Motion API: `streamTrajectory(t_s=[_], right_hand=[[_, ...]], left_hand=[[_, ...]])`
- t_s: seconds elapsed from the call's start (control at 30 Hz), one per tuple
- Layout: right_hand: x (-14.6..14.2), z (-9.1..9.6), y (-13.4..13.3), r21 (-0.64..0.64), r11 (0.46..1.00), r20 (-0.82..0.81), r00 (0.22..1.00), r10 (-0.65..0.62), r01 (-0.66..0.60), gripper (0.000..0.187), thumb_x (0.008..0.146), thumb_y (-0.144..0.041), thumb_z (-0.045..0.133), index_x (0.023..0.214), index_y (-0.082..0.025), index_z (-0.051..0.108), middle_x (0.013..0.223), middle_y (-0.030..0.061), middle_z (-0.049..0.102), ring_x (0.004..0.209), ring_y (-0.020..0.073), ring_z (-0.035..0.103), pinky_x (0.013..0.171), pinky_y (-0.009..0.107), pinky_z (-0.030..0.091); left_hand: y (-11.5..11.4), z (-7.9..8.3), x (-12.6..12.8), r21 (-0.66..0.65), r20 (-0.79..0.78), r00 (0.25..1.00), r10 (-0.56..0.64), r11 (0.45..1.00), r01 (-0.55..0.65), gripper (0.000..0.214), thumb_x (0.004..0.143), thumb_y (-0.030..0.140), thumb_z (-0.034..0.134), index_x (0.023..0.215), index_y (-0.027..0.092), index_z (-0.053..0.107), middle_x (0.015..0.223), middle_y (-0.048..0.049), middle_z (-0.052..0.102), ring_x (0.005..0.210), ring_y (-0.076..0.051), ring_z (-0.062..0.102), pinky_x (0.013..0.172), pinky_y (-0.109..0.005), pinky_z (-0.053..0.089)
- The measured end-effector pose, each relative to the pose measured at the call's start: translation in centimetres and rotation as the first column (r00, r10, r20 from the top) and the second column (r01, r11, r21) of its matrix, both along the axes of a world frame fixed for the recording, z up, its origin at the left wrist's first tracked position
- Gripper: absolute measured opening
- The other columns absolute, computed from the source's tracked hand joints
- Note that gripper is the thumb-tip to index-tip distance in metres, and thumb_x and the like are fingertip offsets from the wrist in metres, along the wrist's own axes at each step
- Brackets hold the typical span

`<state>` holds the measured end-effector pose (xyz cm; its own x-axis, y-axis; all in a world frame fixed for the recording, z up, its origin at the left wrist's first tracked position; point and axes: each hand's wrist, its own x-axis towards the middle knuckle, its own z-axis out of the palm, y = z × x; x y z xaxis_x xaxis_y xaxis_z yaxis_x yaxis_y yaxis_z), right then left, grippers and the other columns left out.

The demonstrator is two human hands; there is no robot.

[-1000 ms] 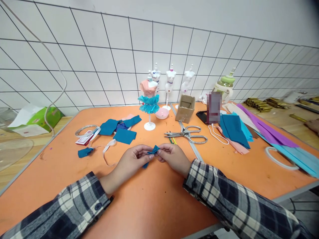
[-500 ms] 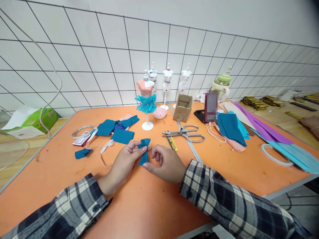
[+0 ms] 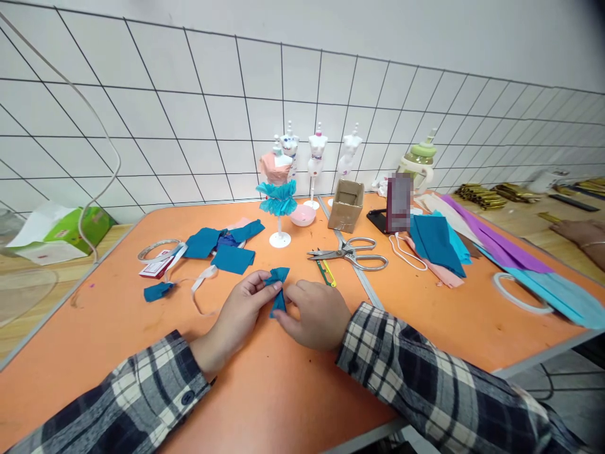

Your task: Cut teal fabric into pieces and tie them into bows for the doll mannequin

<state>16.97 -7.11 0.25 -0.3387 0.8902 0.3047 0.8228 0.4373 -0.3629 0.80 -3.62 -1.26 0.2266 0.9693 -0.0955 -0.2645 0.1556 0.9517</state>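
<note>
A small piece of dark blue crepe paper [image 3: 278, 275], gathered at its middle like a bow, is pinched between the thumb and fingers of my left hand [image 3: 239, 309]. Its ends fan out above and below the pinch. My right hand [image 3: 319, 314] has its fingers curled, with thumb and fingertips at the lower end of the same piece. Beyond my hands stands a mini dress form [image 3: 282, 161] wearing a pink paper top and a ruffled turquoise skirt [image 3: 278, 198]. Steel scissors [image 3: 352, 253] and a yellow-green utility knife [image 3: 326, 272] lie just past my right hand.
Blue paper pieces [image 3: 234, 259], a tape roll [image 3: 158, 251] and a white ribbon [image 3: 204, 276] lie left. Behind are more dress forms [image 3: 316, 154], a pink bowl [image 3: 303, 215], a cardboard box [image 3: 346, 205] and a phone [image 3: 399, 203]. Coloured paper sheets [image 3: 437, 243] lie right; another person's hand [image 3: 579, 234] shows far right.
Both hands have shifted slightly with the blue crepe paper, which is now tilted to the right. My right fingers have closed in on its lower end.
</note>
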Motion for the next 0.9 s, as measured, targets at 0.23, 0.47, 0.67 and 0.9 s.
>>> streamTrajectory(t_s=[0.23, 0.47, 0.67, 0.9], right_hand=[[1.4, -1.4, 1.9, -0.242, 0.951, -0.357, 0.929, 0.097, -0.192, 0.020, 0.090, -0.026, 0.052, 0.081, -0.021, 0.069, 0.070, -0.0027, 0.064, 0.063, 0.0100, 0.053, 0.058, 0.022, 0.032], [2.0, -1.2, 2.2, -0.259, 0.964, -0.344, 0.939, -0.032, -0.063, 0.016, 0.085, -0.027, 0.057, 0.074, -0.020, 0.066, 0.062, -0.0039, 0.058, 0.058, 0.0097, 0.049, 0.056, 0.023, 0.028], [2.3, -1.1, 2.5, -0.196, 0.977, -0.280, 0.960, 0.024, -0.082, 0.018, 0.091, -0.024, 0.049, 0.074, -0.019, 0.053, 0.070, -0.0021, 0.056, 0.066, 0.0114, 0.049, 0.059, 0.024, 0.027], [2.6, -1.5, 3.1, -0.247, 0.964, -0.349, 0.937, 0.007, -0.099, 0.021, 0.093, -0.021, 0.044, 0.073, -0.018, 0.052, 0.073, -0.0007, 0.057, 0.070, 0.0128, 0.050, 0.063, 0.025, 0.031]], left_hand=[[0.8, 0.5, -0.9, -0.207, 0.277, 0.949, -0.148, 0.956, 0.210, 0.016, 0.073, 0.018, 0.075, 0.087, 0.016, 0.067, 0.078, -0.0018, 0.066, 0.071, -0.015, 0.063, 0.069, -0.028, 0.054], [0.9, 0.4, -0.8, -0.158, 0.066, 0.978, -0.199, 0.966, 0.207, 0.027, 0.071, 0.029, 0.081, 0.090, 0.019, 0.065, 0.085, -0.0004, 0.065, 0.078, -0.014, 0.061, 0.069, -0.025, 0.049], [0.2, 0.0, -0.3, -0.017, -0.295, 0.921, -0.255, 0.965, 0.262, 0.026, 0.074, 0.040, 0.077, 0.082, 0.016, 0.068, 0.075, -0.0001, 0.066, 0.067, -0.013, 0.057, 0.064, -0.024, 0.045], [1.1, -0.1, -1.6, -0.190, -0.141, 0.907, -0.398, 0.910, 0.370, 0.034, 0.074, 0.044, 0.078, 0.094, 0.017, 0.074, 0.090, -0.0081, 0.075, 0.082, -0.019, 0.067, 0.075, -0.029, 0.051]])
